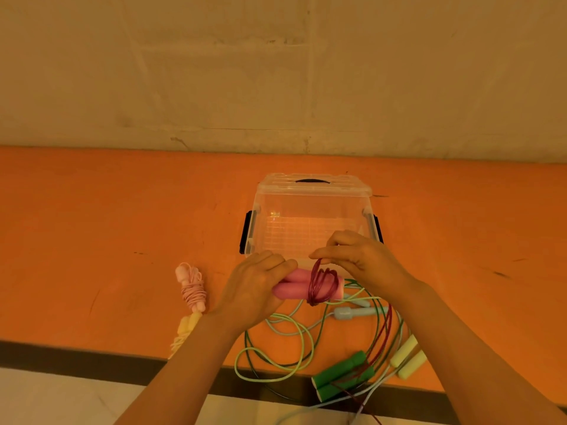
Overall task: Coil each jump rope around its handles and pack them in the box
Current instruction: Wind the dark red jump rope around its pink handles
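Left hand (254, 286) grips the two pink handles (294, 285) side by side just in front of the clear lidless box (310, 222) on the orange table (107, 240), right hand (359, 259) pinching the dark red cord (322, 285) looped round them.

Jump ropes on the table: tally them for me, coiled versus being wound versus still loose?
Coiled: 2, the pale pink rope and yellow rope.
Being wound: 1, the pink-handled rope.
Loose: 3, green-handled rope, pale yellow-handled rope, blue-handled rope.
Total: 6.
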